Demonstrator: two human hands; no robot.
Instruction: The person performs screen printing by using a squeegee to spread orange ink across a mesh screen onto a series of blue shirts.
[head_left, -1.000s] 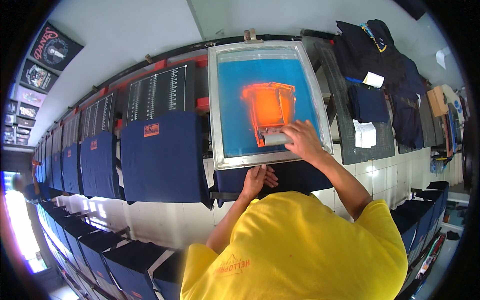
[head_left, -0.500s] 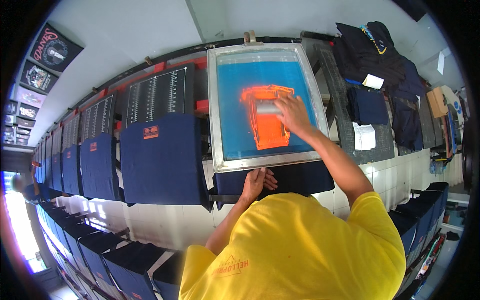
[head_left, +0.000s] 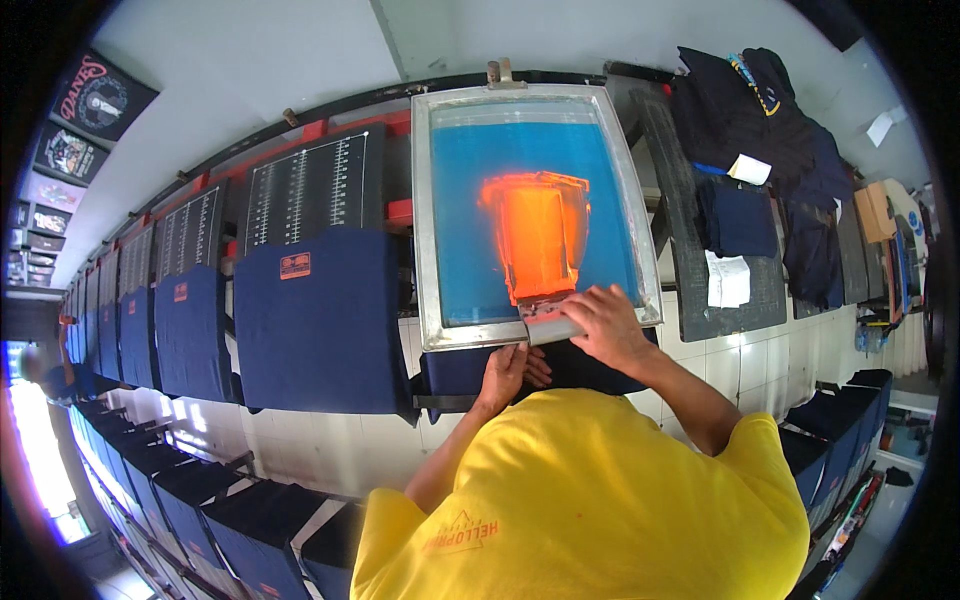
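A screen printing frame (head_left: 427,220) with a metal rim and blue mesh lies in front of me over a dark shirt. Bright orange ink (head_left: 540,235) covers the middle of its mesh. My right hand (head_left: 608,325) is closed around a grey squeegee (head_left: 550,322), tilted at the near end of the ink, close to the frame's near rim. My left hand (head_left: 508,375) is at that near rim, just left of its middle, fingers curled and fingertips against the rim. Part of its grip is hidden under the frame.
To the left runs a row of boards with navy shirts (head_left: 320,345), each bearing a small orange print. Folded dark garments (head_left: 738,215) and a white paper (head_left: 728,278) lie on a board at right. Another row of dark shirts (head_left: 262,540) stands behind me at lower left.
My right hand has pulled the squeegee toward me, from the middle of the ink to the near end of the mesh. My left hand stays at the near rim.
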